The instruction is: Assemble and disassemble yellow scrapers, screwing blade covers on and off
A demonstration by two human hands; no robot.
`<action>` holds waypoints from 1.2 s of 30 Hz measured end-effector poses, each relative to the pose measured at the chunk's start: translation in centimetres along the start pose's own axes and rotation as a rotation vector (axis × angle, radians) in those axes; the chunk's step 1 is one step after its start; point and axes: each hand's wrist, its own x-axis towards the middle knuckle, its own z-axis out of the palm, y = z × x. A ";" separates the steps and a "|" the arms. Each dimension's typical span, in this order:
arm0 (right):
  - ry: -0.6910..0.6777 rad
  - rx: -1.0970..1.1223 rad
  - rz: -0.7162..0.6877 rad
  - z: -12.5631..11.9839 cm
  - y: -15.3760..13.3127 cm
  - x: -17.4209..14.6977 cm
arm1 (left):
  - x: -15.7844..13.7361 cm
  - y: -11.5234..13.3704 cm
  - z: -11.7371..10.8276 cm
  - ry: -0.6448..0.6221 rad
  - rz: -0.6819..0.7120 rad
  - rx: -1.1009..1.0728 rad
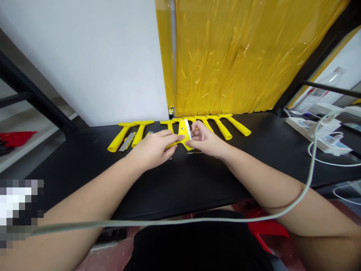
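A yellow plastic scraper with a wide head lies under my fingers at the middle of the black table. My left hand grips its handle side, the fingers covering most of the handle. Along the head's right edge runs a silvery blade. Thumb and curled fingers of my right hand close on that edge. Just below the scraper lies a thin metal rod, partly under my right hand. A small screw rests below my left fingertips.
Several more yellow scrapers line the back of the table, on both sides of my hands. Metal blade pieces lie between two left ones. At right are white power strips and a bottle. A pale cable crosses before me.
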 end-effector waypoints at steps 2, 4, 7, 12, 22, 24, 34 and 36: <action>0.019 0.010 0.032 0.0 0.2 0.1 | 0.0 0.0 -0.1 0.013 -0.001 0.016; 0.056 0.002 0.043 -0.2 0.3 0.2 | 0.1 -0.3 -0.2 0.022 0.000 0.018; 0.180 -0.155 -0.086 -0.7 0.0 0.1 | 0.1 -1.2 -0.6 0.023 -0.027 0.009; -0.045 -0.660 -0.455 -0.2 -1.5 -1.2 | 0.0 -2.8 -0.9 0.023 -0.146 0.058; -0.461 -1.092 -0.597 3.3 0.2 -1.3 | -0.1 -3.7 -0.3 0.023 -0.100 0.003; -0.482 -1.104 -0.581 3.1 0.1 -1.1 | -0.1 -3.8 -0.2 0.014 -0.089 0.009; -0.490 -1.097 -0.379 2.1 -1.7 -1.8 | 0.0 -2.9 -0.6 -0.024 -0.115 0.020; -0.462 -1.122 -0.392 2.5 -1.3 -1.8 | 0.0 -2.9 -0.6 -0.027 -0.128 0.022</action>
